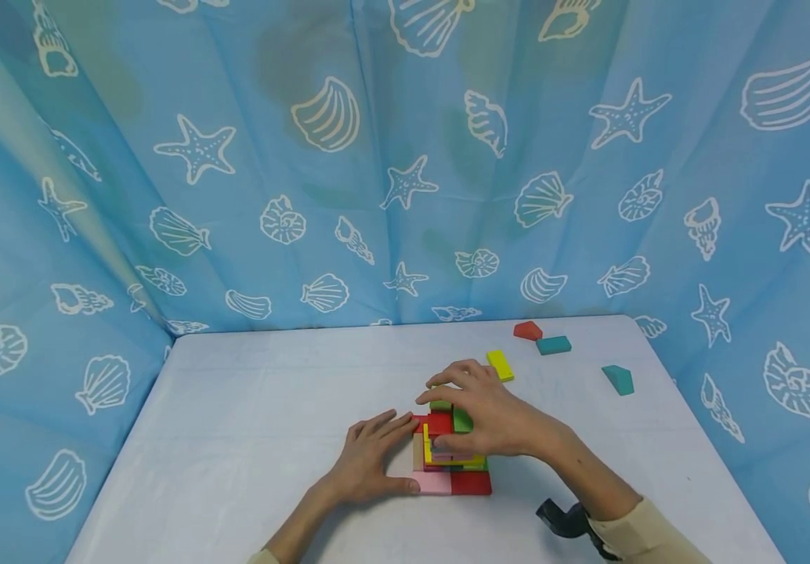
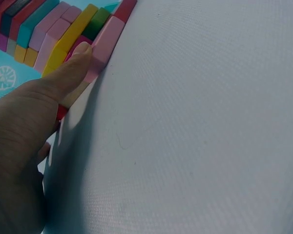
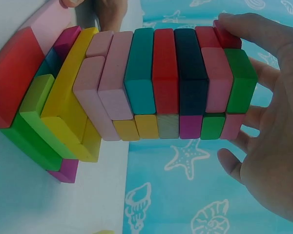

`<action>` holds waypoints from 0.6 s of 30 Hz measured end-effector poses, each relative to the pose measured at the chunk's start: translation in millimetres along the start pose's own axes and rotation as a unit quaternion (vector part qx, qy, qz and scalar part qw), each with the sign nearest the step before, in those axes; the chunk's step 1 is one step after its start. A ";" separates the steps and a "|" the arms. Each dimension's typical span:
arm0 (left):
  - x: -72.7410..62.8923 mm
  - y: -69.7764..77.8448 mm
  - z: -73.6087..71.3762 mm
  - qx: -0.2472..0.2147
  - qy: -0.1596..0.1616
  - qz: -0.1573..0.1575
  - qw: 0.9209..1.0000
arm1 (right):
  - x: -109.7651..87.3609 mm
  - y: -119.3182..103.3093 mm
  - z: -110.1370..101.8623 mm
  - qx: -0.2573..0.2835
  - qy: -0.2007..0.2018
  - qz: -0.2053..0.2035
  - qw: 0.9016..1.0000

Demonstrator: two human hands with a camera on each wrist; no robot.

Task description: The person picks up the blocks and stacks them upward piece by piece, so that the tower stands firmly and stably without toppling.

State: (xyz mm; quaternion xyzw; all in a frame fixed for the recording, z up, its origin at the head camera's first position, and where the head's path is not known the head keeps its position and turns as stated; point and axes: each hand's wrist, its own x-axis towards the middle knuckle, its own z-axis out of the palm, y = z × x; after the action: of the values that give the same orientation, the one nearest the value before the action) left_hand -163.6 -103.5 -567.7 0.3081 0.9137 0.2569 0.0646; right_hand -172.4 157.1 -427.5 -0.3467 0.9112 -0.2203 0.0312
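Observation:
A tower of coloured wooden blocks [image 3: 166,73] stands on the white table, built in layers on a wider base. My left hand [image 1: 377,458] lies at the left of the base, fingers extended. In the left wrist view its thumb touches the base near a pink block [image 2: 107,46]. My right hand [image 1: 493,411] arches around the tower's upper end with its fingers spread. In the right wrist view one digit meets a small red block [image 3: 228,36] at the top, beside a green block [image 3: 241,78]. The other fingers are partly hidden behind the tower.
Loose blocks lie beyond and right of the tower: a yellow one [image 1: 500,365], a red one [image 1: 528,330], a teal one [image 1: 554,345] and another teal one [image 1: 618,379]. A blue shell-patterned curtain [image 1: 405,235] hangs behind the white table [image 1: 271,392].

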 end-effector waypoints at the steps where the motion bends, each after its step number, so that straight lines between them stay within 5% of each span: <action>1: -0.2 0.1 0.0 0.000 0.002 0.002 1.000 | 0.0 0.5 0.1 0.003 -0.003 0.001 1.000; 18: -0.3 1.3 -2.9 -0.005 -0.005 -0.003 1.000 | 0.3 3.3 3.0 0.007 -0.001 -0.026 1.000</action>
State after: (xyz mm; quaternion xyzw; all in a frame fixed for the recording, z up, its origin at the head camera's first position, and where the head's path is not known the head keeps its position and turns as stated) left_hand -163.5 -104.0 -564.5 0.3063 0.9129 0.2599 0.0721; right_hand -174.0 158.0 -431.6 -0.3704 0.9003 -0.2269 0.0284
